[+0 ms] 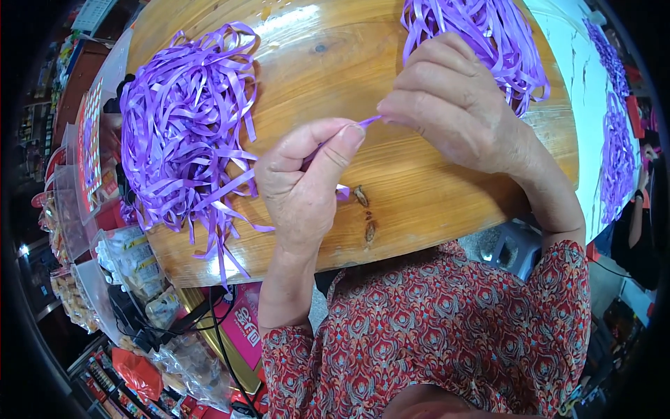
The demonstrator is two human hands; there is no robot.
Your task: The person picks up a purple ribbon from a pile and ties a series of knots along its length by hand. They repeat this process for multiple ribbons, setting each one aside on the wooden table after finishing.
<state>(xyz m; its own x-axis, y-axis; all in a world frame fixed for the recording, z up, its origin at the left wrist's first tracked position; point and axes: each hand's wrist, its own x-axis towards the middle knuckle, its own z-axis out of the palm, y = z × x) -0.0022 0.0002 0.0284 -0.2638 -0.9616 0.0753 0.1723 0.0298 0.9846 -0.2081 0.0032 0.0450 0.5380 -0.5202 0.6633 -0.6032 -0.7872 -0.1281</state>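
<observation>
Over wooden table (314, 77) | purple ribbon (370, 121) bridging left fingers (342, 145) and right fingers (412, 106) | both pinched on it

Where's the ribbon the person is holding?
In the head view's upper middle, the purple ribbon stretches between the left hand and the right hand, over the wooden table.

A shiny brown wood table (314, 84) fills the middle. A white table (585, 133) is at its right. A grey stool (515, 250) peeks out below. Full shelves (105, 387) stand bottom left.
</observation>
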